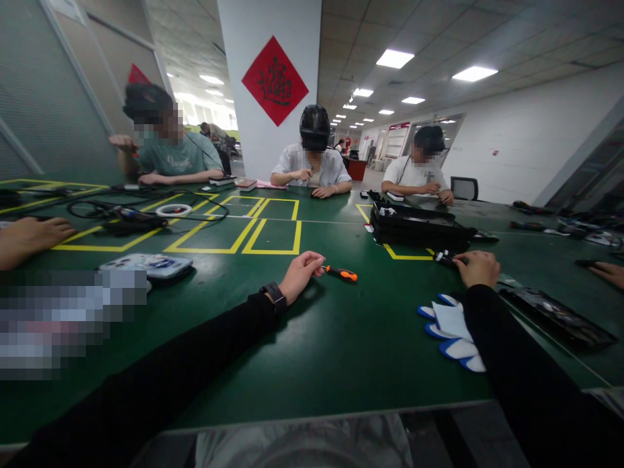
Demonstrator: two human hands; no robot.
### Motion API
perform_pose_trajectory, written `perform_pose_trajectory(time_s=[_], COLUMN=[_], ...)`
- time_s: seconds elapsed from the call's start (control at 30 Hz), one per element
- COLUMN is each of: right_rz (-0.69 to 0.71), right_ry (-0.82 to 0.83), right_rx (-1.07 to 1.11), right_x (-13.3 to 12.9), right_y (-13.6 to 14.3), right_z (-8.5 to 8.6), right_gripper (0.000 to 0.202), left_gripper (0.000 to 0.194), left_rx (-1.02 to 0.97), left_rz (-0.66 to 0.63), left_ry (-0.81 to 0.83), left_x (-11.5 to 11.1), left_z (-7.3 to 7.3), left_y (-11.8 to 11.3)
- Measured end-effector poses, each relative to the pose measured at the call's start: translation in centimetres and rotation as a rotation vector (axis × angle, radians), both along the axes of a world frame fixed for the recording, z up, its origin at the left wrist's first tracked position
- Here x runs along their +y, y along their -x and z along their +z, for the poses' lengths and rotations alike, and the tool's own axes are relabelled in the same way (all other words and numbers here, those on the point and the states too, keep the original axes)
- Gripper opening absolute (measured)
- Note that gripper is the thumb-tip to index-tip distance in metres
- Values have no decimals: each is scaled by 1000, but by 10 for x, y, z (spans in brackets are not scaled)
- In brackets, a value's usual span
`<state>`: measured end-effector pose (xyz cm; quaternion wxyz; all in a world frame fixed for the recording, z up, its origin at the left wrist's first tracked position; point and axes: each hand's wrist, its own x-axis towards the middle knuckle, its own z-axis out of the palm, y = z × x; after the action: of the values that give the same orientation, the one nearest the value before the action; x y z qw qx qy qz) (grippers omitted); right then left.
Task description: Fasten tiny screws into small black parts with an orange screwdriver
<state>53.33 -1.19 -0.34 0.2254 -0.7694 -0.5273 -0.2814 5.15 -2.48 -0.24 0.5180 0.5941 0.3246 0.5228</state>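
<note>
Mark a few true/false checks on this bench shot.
1. The left hand pinches the screwdriver at its shaft end. True.
2. The watch is on the right wrist. False: the watch is on the left wrist.
3. The tabletop is green. True.
4. The gloves lie left of the screwdriver. False: the gloves lie to its right.
5. The right hand is flat on the gloves. False: the right hand holds a small black-and-white item beyond them.
6. The screwdriver's handle is orange and black. True.
</note>
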Motion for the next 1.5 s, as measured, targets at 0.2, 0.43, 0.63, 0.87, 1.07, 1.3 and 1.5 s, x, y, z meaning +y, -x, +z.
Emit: perform_pose_trajectory(time_s=[0.2,0.43,0.63,0.87,1.07,1.3,1.5], right_rz=[40,-19,37,385,761,1032,1290], right_ry=[2,-32,430,515,517,607,597], right_rx=[72,173,209,27,-11,-21,-98], right_x=[-2,6,35,44,68,108,110], right_y=[-5,-5,-12,50,171,307,405], right_z=[1,8,7,12,15,17,13], right_gripper=[28,50,66,56,54,57,58], left_gripper=[26,26,26,23,24,25,37], left_rx=[1,-11,-11,36,181,450,787], left_rz=[10,3,16,-3,-127,477,848], left_ry=[17,13,20,-9,31,-172,-232], left_x=[-2,1,0,-6,-15,24,66], left_z=[2,-1,0,5,11,16,-2], left_y=[0,1,1,-1,-2,51,115])
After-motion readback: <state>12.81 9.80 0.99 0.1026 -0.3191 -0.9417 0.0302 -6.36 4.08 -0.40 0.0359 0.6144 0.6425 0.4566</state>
